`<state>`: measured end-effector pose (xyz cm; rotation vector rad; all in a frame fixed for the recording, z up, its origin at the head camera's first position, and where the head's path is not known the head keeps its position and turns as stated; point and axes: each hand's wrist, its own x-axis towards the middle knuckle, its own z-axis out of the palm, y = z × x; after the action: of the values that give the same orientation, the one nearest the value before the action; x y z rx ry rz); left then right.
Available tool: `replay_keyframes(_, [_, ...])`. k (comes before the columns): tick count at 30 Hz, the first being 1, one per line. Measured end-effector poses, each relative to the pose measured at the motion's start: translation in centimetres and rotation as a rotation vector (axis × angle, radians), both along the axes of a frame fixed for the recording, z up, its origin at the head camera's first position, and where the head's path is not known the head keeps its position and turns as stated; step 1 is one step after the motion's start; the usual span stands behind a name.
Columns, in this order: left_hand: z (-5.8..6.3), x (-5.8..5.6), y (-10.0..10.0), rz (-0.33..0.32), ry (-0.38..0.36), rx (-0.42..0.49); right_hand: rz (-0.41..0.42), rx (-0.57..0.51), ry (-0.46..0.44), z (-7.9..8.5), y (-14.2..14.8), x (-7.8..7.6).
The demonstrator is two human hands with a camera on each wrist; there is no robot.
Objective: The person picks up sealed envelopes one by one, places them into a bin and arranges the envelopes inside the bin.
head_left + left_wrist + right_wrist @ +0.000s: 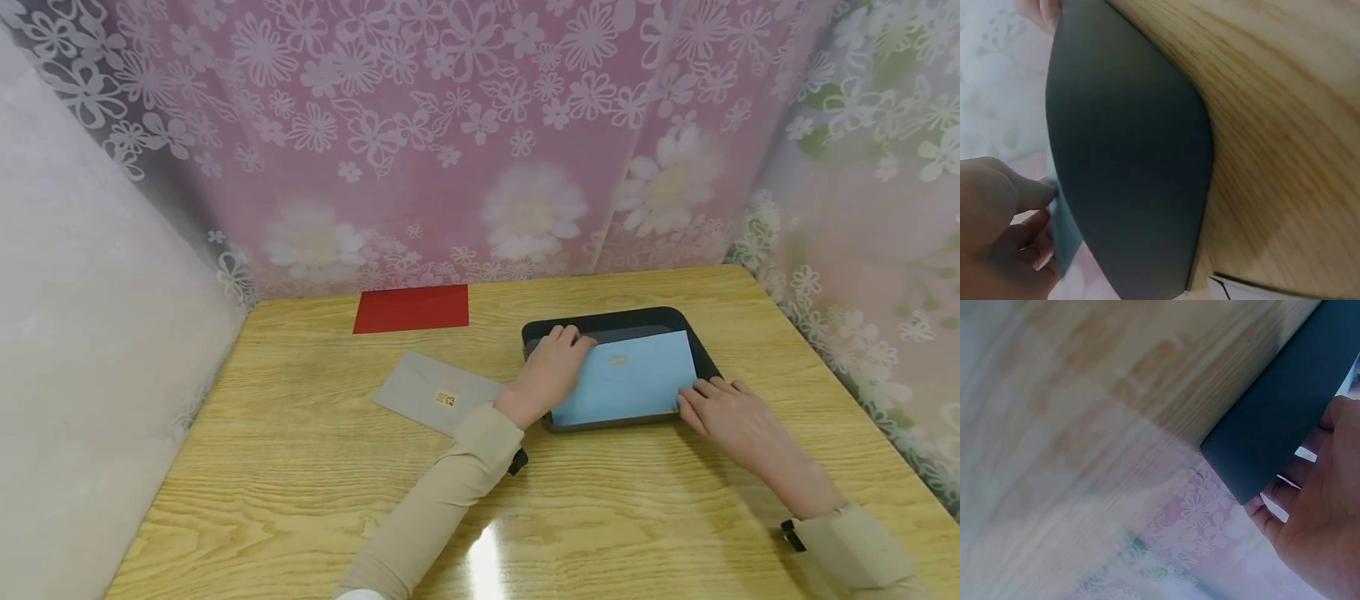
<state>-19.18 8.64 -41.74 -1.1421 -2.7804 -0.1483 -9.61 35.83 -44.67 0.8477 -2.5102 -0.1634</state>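
Observation:
A light blue envelope (637, 379) with a small gold mark leans inside a dark rounded tray (611, 425), its lower edge along the near rim. My left hand (550, 371) pinches the envelope's left side near the top. In the left wrist view, thumb and fingers of the left hand (1007, 219) meet at its blue edge, beside the tray's outer wall (1129, 144). My right hand (738, 425) grips the envelope's lower right corner, right at the tray's rim. In the right wrist view, the right hand's fingers (1282, 494) show along the dark tray wall (1272, 419).
A grey envelope (420, 387) with a gold label lies left of the tray, partly covered by my left arm. Farther back is a red envelope (412, 308) near the wooden table's (300, 467) rear edge. Floral curtains (465, 150) enclose the back and sides.

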Motion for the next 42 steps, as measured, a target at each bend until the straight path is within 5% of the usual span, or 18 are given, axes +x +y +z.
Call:
replay_keyframes(10, [-0.7, -0.1, -1.0, 0.017, -0.031, -0.081, -0.001, -0.027, 0.003, 0.0, 0.0, 0.0])
replay_keyframes(22, [0.9, -1.0, -4.4, 0.009, 0.111, 0.351, 0.012, -0.01, 0.018, 0.0, 0.0, -0.1])
replay_keyframes(30, [0.8, -1.9, -7.9, -0.073, 0.273, 0.493, 0.001, -0.031, 0.004, -0.1, -0.1, -0.2])
replay_keyframes(36, [0.8, -2.3, -11.4, -0.084, 0.222, 0.489, 0.023, -0.016, 0.024, 0.0, -0.1, -0.2])
replay_keyframes(42, [0.2, -2.6, -14.4, 0.009, 0.133, 0.337, 0.048, 0.006, 0.049, 0.1, -0.1, -0.1])
